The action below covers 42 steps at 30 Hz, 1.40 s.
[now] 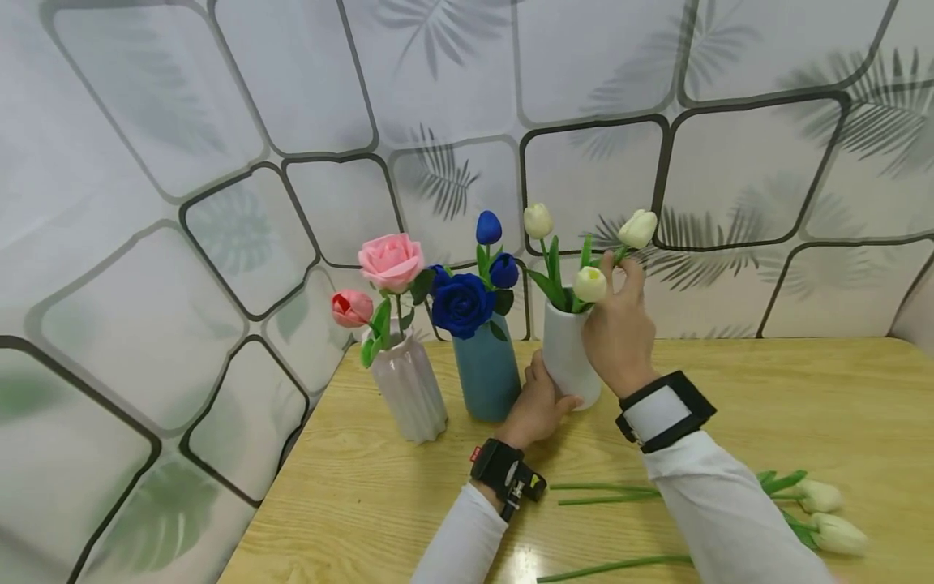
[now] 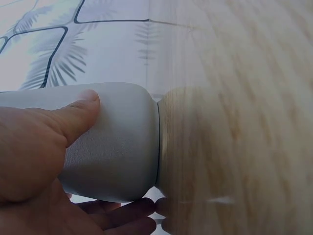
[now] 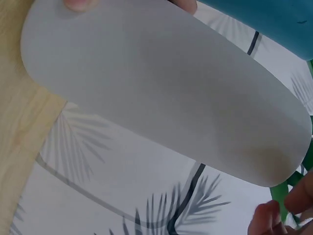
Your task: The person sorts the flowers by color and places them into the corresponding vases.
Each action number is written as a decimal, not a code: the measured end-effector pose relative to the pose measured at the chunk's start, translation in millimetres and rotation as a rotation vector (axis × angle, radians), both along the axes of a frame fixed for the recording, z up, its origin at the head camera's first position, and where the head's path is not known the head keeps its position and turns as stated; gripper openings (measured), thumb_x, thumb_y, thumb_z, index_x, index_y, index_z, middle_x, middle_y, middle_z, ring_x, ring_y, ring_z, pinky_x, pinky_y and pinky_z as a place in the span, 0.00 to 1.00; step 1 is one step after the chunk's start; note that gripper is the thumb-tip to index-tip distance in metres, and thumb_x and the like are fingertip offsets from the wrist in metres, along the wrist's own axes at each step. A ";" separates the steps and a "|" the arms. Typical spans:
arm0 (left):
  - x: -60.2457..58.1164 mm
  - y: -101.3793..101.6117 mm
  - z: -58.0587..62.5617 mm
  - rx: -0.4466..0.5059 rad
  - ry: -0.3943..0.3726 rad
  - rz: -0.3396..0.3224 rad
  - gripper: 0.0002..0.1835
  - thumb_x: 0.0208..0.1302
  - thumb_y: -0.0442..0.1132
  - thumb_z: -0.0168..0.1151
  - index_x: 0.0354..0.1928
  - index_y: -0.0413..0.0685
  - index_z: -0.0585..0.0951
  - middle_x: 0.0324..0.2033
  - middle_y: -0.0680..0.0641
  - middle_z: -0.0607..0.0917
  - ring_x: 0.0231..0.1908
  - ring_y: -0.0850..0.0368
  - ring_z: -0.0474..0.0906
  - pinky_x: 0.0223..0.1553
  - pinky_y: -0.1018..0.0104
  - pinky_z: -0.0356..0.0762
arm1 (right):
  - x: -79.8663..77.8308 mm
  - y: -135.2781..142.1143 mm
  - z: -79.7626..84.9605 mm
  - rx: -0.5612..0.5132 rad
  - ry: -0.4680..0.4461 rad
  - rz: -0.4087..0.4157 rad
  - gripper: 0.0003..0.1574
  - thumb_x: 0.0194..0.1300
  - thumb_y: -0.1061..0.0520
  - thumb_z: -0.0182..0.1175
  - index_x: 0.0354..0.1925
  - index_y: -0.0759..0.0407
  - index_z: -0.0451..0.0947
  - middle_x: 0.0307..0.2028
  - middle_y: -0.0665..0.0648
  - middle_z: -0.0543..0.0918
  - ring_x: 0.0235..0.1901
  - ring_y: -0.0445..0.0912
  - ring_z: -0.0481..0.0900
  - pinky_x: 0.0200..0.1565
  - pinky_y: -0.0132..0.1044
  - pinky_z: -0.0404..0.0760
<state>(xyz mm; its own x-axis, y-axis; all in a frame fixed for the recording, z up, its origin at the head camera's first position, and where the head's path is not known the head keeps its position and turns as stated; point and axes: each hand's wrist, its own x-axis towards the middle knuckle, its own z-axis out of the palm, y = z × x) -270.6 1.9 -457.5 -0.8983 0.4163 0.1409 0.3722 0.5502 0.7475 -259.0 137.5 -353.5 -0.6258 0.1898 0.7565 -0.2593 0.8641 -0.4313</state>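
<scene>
A white vase [image 1: 563,349] stands on the table with several white tulips in it. My left hand [image 1: 536,405] holds the vase low down, and in the left wrist view the thumb [image 2: 83,110] lies along its side with the fingers curling underneath. At the vase's mouth, my right hand [image 1: 620,332] pinches a white tulip [image 1: 637,229] by its green stem and leaves. Another white tulip [image 1: 589,284] shows in front of those fingers, and a third tulip [image 1: 537,221] rises at the left. In the right wrist view the fingertips [image 3: 268,215] meet around green leaves beside the rim.
Left of the white vase stand a blue vase [image 1: 485,373] with blue flowers and a pale ribbed vase [image 1: 412,393] with pink ones. Several loose white tulips [image 1: 839,534] lie on the wooden table [image 1: 350,503], partly under the right sleeve. A patterned cloth [image 1: 452,97] hangs behind.
</scene>
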 end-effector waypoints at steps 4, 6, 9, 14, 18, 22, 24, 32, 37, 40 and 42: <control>0.1 1.4 1.6 -0.013 -0.004 0.000 0.48 0.69 0.45 0.64 0.75 0.39 0.41 0.63 0.31 0.61 0.63 0.36 0.69 0.63 0.48 0.70 | 4.5 4.8 -10.8 0.037 0.008 0.032 0.51 0.59 0.78 0.47 0.78 0.64 0.45 0.70 0.78 0.52 0.20 0.56 0.66 0.15 0.42 0.63; 0.0 2.1 2.3 -0.021 -0.003 0.004 0.48 0.69 0.45 0.64 0.75 0.40 0.41 0.63 0.32 0.61 0.63 0.37 0.68 0.63 0.49 0.70 | 6.1 7.5 -16.3 0.020 0.015 0.039 0.51 0.59 0.78 0.46 0.78 0.64 0.43 0.70 0.78 0.50 0.20 0.55 0.66 0.15 0.40 0.62; -0.8 2.3 2.0 -0.019 0.010 0.010 0.48 0.68 0.45 0.64 0.74 0.40 0.42 0.63 0.32 0.62 0.63 0.37 0.68 0.63 0.49 0.70 | 7.8 11.4 -23.4 0.007 0.016 0.034 0.49 0.60 0.78 0.44 0.78 0.66 0.43 0.69 0.80 0.52 0.17 0.56 0.66 0.15 0.40 0.63; -2.3 1.1 -0.8 -0.007 0.025 0.010 0.48 0.67 0.45 0.65 0.74 0.40 0.43 0.62 0.32 0.63 0.62 0.37 0.70 0.62 0.49 0.71 | 10.7 16.6 -34.5 0.015 -0.005 0.031 0.47 0.62 0.76 0.43 0.77 0.68 0.43 0.65 0.81 0.56 0.13 0.52 0.64 0.14 0.38 0.62; -1.9 -0.4 -1.7 0.006 0.025 0.008 0.48 0.67 0.45 0.65 0.74 0.40 0.43 0.62 0.32 0.63 0.62 0.37 0.70 0.61 0.48 0.71 | 15.9 19.0 -43.6 -0.025 -0.035 0.067 0.46 0.64 0.75 0.42 0.78 0.67 0.42 0.64 0.81 0.58 0.12 0.49 0.60 0.15 0.37 0.61; -2.3 -1.6 -1.8 0.015 0.022 0.001 0.48 0.68 0.45 0.65 0.74 0.40 0.43 0.63 0.32 0.62 0.62 0.37 0.69 0.61 0.47 0.71 | 26.1 20.2 -52.1 -0.087 -0.074 0.101 0.46 0.65 0.73 0.43 0.78 0.64 0.43 0.63 0.79 0.61 0.13 0.48 0.59 0.16 0.37 0.60; -2.5 -2.0 -1.4 0.018 0.013 0.002 0.47 0.68 0.45 0.64 0.74 0.40 0.43 0.63 0.32 0.62 0.62 0.37 0.69 0.62 0.47 0.71 | 32.7 20.8 -56.6 -0.117 -0.101 0.115 0.44 0.66 0.71 0.44 0.78 0.64 0.44 0.63 0.77 0.63 0.13 0.47 0.59 0.16 0.37 0.60; -2.8 0.1 -1.6 0.007 -0.007 0.009 0.48 0.68 0.45 0.64 0.75 0.42 0.42 0.64 0.32 0.61 0.63 0.37 0.69 0.62 0.48 0.71 | 61.0 26.1 -74.1 -0.120 -0.314 0.148 0.32 0.70 0.67 0.44 0.72 0.68 0.60 0.50 0.70 0.77 0.19 0.46 0.67 0.19 0.36 0.65; -0.1 1.3 0.7 -0.002 0.008 0.015 0.48 0.69 0.45 0.63 0.75 0.39 0.42 0.64 0.31 0.61 0.63 0.37 0.69 0.61 0.47 0.72 | 74.3 29.9 -75.5 -0.081 -0.360 0.175 0.21 0.74 0.63 0.49 0.61 0.66 0.74 0.39 0.62 0.84 0.15 0.42 0.64 0.17 0.34 0.63; 0.5 1.4 2.1 -0.002 0.001 0.022 0.47 0.69 0.46 0.63 0.75 0.40 0.42 0.64 0.32 0.61 0.63 0.37 0.69 0.61 0.47 0.71 | 80.2 32.2 -72.1 -0.064 -0.343 0.197 0.17 0.74 0.62 0.51 0.56 0.64 0.78 0.35 0.59 0.85 0.13 0.40 0.62 0.16 0.33 0.62; 1.0 1.0 2.4 -0.002 -0.008 0.025 0.47 0.69 0.46 0.63 0.75 0.41 0.42 0.64 0.32 0.61 0.63 0.37 0.69 0.62 0.47 0.71 | 84.3 33.8 -68.9 -0.051 -0.341 0.214 0.15 0.73 0.63 0.52 0.53 0.64 0.80 0.35 0.58 0.85 0.14 0.39 0.62 0.16 0.33 0.62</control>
